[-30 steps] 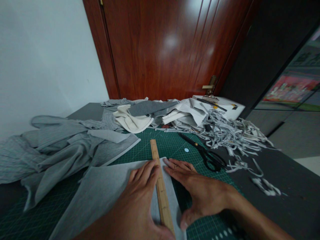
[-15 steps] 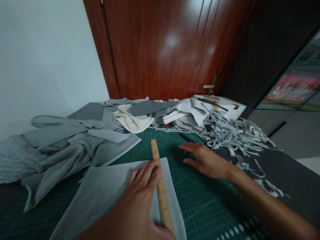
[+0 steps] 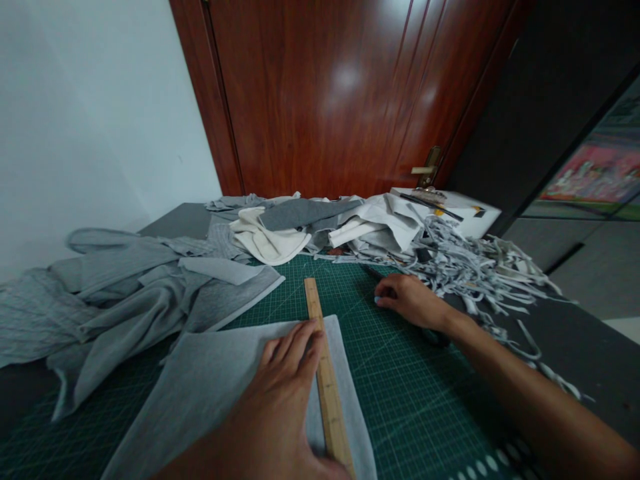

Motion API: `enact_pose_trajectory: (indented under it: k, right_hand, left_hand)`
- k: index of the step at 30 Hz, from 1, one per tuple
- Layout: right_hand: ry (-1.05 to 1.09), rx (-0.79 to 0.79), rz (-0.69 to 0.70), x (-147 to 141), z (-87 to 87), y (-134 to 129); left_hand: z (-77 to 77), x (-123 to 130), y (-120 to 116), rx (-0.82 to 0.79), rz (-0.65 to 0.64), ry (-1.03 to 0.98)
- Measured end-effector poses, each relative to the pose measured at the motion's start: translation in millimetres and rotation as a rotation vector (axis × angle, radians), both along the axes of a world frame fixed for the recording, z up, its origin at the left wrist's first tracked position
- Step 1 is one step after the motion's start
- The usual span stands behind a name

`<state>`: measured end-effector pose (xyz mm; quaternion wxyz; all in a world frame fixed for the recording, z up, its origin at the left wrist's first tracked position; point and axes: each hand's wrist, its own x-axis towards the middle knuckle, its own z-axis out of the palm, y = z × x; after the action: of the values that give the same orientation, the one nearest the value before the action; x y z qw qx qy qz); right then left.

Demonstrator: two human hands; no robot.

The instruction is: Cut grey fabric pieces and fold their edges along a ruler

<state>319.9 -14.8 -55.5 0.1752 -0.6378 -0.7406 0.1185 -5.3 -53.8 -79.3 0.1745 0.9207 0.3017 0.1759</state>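
Note:
A wooden ruler (image 3: 327, 393) lies lengthwise along the right side of a flat piece of grey cloth (image 3: 210, 373). My left hand (image 3: 280, 387) is spread flat on the cloth, its fingertips and thumb pressing against the ruler. To the right, my right hand (image 3: 410, 300) is low over the green cutting mat (image 3: 400, 400), fingers curled in towards the thumb. A dark tool (image 3: 439, 338) shows partly beneath that wrist, with a thin dark end beyond the fingers. The hand hides most of it, so its kind is unclear.
Crumpled grey fabric (image 3: 135, 293) lies at the left. Cream and grey cloth pieces (image 3: 270, 237) are heaped at the back. A tangle of grey fabric strips (image 3: 480, 267) covers the right rear, before a white box (image 3: 480, 217). A brown door (image 3: 320, 100) stands behind the table.
My right hand has moved slightly right and its fingers have curled closed around or over the dark tool. My left hand keeps its place on the ruler and cloth.

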Motion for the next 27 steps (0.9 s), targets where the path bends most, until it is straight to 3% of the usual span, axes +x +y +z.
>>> enact_pose_trajectory:
  k: [6, 13, 19, 27]
  right_hand:
    - [0.112, 0.010, -0.013, -16, 3.4, -5]
    - [0.514, -0.129, 0.179, -68, 7.3, -14]
    - [0.418, -0.106, 0.181, -87, 4.8, -1]
    - [0.377, -0.079, 0.137, -100, -4.5, 5]
  left_hand:
    - [1.3, 0, 0, 0.011, 0.005, 0.004]
    - [1.5, 1, 0, 0.010, 0.003, 0.003]
    - [1.2, 1, -2, 0.008, 0.018, -0.010]
    - [-18.6, 3, 9, 0.045, 0.028, -0.003]
